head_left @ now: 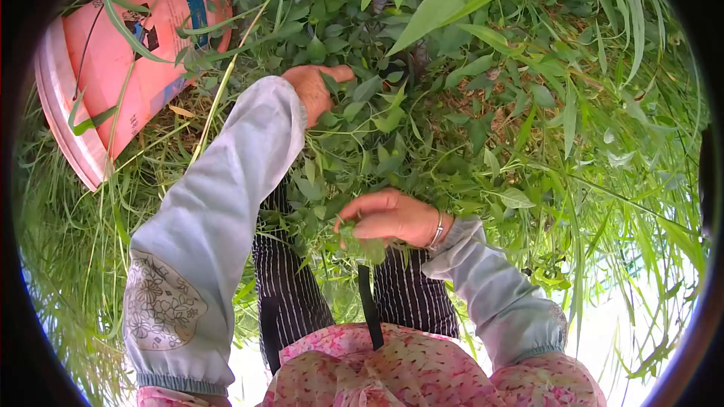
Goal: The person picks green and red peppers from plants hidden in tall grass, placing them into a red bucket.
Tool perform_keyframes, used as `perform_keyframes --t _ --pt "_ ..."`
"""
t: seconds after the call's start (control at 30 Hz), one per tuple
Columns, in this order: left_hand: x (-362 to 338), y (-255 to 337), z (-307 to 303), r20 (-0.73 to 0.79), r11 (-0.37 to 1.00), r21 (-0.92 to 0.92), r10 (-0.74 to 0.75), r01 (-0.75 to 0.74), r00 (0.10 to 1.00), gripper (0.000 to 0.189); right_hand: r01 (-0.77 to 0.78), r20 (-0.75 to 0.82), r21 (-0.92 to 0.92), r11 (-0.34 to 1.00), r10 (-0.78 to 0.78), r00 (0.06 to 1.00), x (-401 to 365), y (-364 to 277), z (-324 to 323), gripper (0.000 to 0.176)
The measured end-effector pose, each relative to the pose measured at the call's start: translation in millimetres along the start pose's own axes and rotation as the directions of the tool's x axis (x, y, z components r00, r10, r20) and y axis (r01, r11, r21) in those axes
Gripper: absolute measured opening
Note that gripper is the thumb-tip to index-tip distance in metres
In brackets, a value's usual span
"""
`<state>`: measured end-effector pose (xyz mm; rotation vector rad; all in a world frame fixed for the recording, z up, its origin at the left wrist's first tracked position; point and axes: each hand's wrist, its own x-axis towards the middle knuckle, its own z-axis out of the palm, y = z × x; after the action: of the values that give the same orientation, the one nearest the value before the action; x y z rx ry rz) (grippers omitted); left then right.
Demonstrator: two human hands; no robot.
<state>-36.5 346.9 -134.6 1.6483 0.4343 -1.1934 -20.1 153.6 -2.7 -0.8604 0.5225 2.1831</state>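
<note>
My left hand [311, 93] reaches into a dense patch of leafy green plants [388, 117]. Its thumb or a finger points right along a stem top, and the other fingers look curled, partly hidden by leaves. Closer to my body, my right hand [396, 217] has its fingers and thumb bent together around a few picked green leaves [348, 235]. A bracelet [437, 232] circles that wrist. Both forearms wear pale blue-grey sleeve covers [226, 158].
A pink plastic bucket [143, 60] lies tilted on its side in the grass at the upper left. Long grass blades [618, 203] fill the right side. A broad leaf [452, 0] hangs close to the camera. My striped trouser legs [290, 279] stand below the plants.
</note>
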Motion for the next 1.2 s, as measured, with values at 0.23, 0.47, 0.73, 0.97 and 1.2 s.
perform_keyframes --t 0.23,0.47,0.73,0.97,1.2 --pt "-12.8 -19.4 12.0 -0.363 0.903 -0.173 0.313 -0.393 0.878 0.049 0.187 -0.157 0.177 0.966 -0.16 0.975 -14.0 -28.8 18.7 0.031" --pt "-104.0 -2.0 -26.4 -0.635 0.961 -0.097 0.142 -0.261 0.759 0.045 0.327 -0.062 0.018 0.945 -0.325 0.944 2.9 -73.1 59.8 0.033" --pt "-222.3 -11.5 -85.3 -0.623 0.415 -0.759 -0.243 -0.501 0.744 0.033 0.504 -0.061 0.213 0.837 -0.504 0.862 49.5 -133.0 115.1 0.032" --pt "-281.9 -92.1 -166.4 -0.909 0.584 -0.388 -0.372 -0.713 0.191 0.04 0.649 0.211 0.166 0.742 -0.67 0.712 127.0 -196.7 250.3 0.041" --pt "-283.6 -197.4 -149.0 -0.845 0.627 -0.532 -0.44 -0.569 0.304 0.043 0.8 0.071 -0.134 0.585 -0.8 0.596 196.6 -179.6 262.3 0.065"
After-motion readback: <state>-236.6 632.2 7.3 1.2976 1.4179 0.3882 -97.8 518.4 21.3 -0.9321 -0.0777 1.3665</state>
